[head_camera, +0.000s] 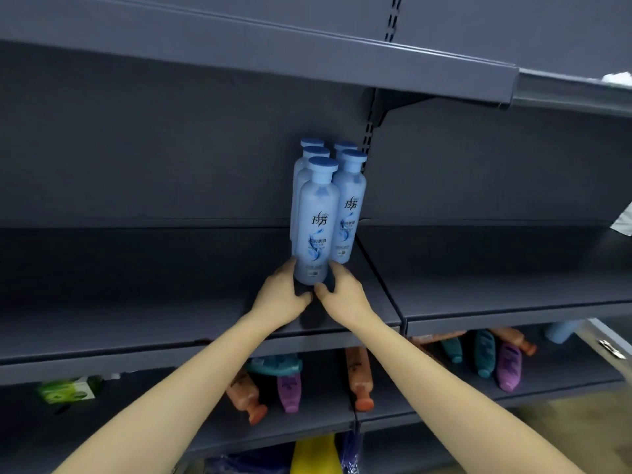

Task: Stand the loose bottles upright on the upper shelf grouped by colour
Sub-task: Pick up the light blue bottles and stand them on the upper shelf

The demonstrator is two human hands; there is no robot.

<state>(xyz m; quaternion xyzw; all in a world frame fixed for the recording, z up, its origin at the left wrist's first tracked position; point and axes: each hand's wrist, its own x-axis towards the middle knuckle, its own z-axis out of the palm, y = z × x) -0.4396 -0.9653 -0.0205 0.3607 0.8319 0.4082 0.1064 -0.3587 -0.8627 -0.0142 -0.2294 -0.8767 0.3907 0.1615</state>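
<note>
Centre frame: left hand [284, 292] and right hand [343, 289] cup the base of the front bottle [316, 220], fingers curled at either side. They are probably squaring it upright against the blue group [350, 196] on the upper shelf [136, 285]. Loose bottles [357, 374] lie below, unsorted.

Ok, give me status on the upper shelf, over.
Left hand and right hand cup the front blue bottle at its base. Five blue bottles upright, grouped, on upper shelf. Loose bottles, orange, purple, teal, lie on lower shelf.
</note>
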